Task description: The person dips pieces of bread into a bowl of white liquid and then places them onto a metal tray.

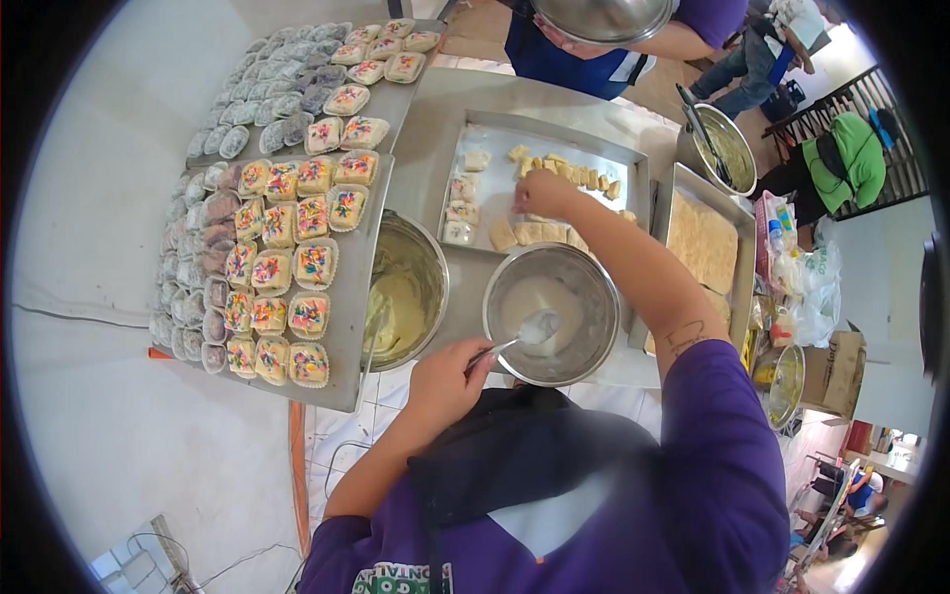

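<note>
My left hand (449, 380) grips a metal spoon (496, 349) by its handle. The spoon's bowl dips over the white contents of a steel mixing bowl (612, 315) in front of me. My right hand (545, 194) reaches across that bowl into a rectangular metal tray (496, 145), fingers bent down and close together. Whether they pinch anything is hidden. Beyond the fingers lies a cluster of small cut cake pieces (568, 171); larger cake blocks (540, 234) line the tray's near side. White-coated pieces in wrappers (462, 213) stand along its left side.
Metal sheets at left hold sprinkle-topped cakes (278, 226) and wrapped powdered pieces (197, 282). A bowl of pale yellow batter (401, 312) sits beside them. To the right lie a pan of sheet cake (701, 237) and a pot with tongs (718, 148). Across the table, a person holds a steel bowl (605, 18).
</note>
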`<state>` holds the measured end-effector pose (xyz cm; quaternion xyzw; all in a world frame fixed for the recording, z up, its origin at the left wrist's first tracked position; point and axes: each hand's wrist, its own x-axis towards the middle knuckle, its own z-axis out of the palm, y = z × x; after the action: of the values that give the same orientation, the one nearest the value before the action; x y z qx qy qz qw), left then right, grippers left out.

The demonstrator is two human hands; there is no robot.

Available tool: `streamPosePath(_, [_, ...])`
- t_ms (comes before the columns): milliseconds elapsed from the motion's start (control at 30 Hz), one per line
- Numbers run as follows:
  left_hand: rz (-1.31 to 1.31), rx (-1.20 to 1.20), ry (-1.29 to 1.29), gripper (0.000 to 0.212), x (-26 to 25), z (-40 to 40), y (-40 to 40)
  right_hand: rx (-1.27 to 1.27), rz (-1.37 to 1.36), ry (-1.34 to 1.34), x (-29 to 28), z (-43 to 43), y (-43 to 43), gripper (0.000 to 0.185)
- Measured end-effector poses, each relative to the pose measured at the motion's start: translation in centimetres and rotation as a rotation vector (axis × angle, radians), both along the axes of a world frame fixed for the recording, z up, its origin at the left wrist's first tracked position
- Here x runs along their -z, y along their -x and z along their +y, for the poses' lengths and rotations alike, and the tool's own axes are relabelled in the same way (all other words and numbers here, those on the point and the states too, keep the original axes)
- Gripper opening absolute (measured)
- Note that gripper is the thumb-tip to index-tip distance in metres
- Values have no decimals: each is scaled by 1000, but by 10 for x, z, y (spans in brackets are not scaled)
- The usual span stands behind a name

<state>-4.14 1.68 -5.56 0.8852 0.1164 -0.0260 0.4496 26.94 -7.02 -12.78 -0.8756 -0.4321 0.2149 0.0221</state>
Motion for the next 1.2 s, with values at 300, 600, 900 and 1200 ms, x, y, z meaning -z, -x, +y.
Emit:
streamPosePath(300, [-14,52,-11,23,-4,-3,5,-162,-184,210,2,7,13,33])
streamPosePath(600, [-54,51,-52,18,0,-5,9,-226,-134,1,11,4,21,24])
streamPosePath(900, [-44,67,-82,20,-9,-4,12,-101,133,-159,27,0,16,24])
streamPosePath(1200, [-25,106,-85,25,-11,-15,5,30,107,26,8,-18,15,34])
